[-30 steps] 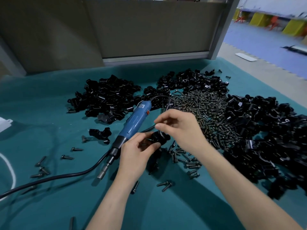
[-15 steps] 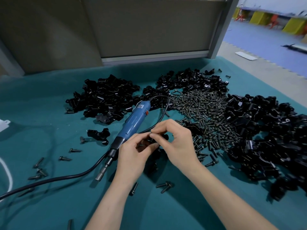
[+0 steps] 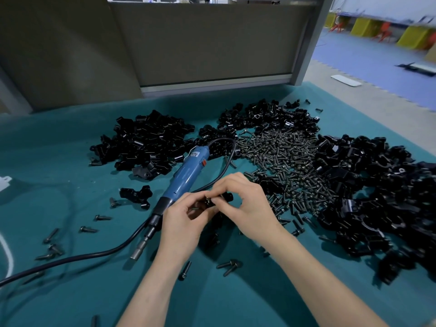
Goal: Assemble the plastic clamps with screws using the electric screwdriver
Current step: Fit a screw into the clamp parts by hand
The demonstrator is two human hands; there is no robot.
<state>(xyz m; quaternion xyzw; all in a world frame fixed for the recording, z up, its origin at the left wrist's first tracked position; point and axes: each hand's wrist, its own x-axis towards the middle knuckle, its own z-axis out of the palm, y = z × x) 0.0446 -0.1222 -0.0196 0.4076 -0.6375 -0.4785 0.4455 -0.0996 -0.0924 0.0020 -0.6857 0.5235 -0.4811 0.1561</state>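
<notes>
Between the fingertips of both hands, a little above the green cloth (image 3: 70, 161), one black plastic clamp (image 3: 228, 197) was held. The left hand (image 3: 186, 223) gripped it from below with curled fingers and thumb, and the right hand (image 3: 247, 204) had thumb and forefinger closed in a pinch on a small screw (image 3: 208, 198) at the clamp. How deep the screw sat I could not tell, because the fingers covered it.

One second before, the right hand was higher, with its pinch above the clamp; half a second before it had come down to it. Now the two hands met at the same point. To my judgement this meant the screw was being started in the clamp by hand, so the piece was almost ready for driving.

Just left of the left fingers lay the blue electric screwdriver (image 3: 186, 175), untouched and in the same place as before, its black cable (image 3: 94, 254) running away to the left. Beyond the right fingers was the big heap of screws (image 3: 283, 156), and further out on both sides the heaps of clamps (image 3: 146, 142). Some loose screws (image 3: 230, 265) lay on the cloth under the forearms. The next step, I supposed, was for one hand to release and take the screwdriver
</notes>
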